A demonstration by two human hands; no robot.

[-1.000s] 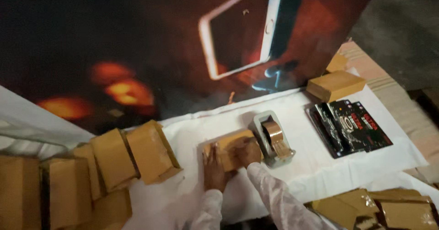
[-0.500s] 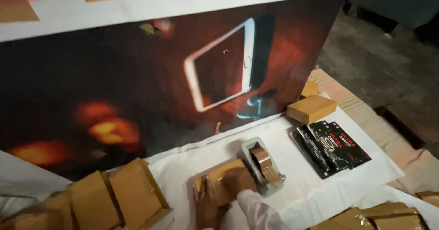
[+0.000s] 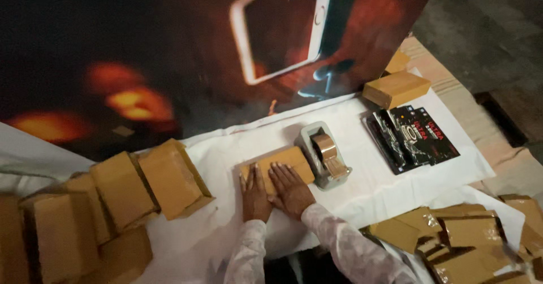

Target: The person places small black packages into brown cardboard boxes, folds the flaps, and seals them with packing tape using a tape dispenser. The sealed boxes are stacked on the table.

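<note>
A small flat brown cardboard packet [image 3: 285, 162] lies on the white sheet [image 3: 373, 193] in front of me. My left hand [image 3: 254, 196] lies flat, fingers together, over its near left part. My right hand [image 3: 291, 189] presses flat on its near middle, fingers spread a little. Both wrists wear pale patterned sleeves. Right next to the packet, touching its right edge, stands a grey tape dispenser [image 3: 325, 154] with a roll of brown tape.
Stacked brown wrapped boxes [image 3: 121, 191] fill the left. More brown packets [image 3: 464, 233] lie at the lower right. Black glossy packets [image 3: 413, 137] and another brown box [image 3: 396, 89] sit at the right. A large dark poster [image 3: 226, 46] leans behind.
The view has shifted and tilted between frames. Both hands stay pressed on the brown packet beside the tape dispenser.
</note>
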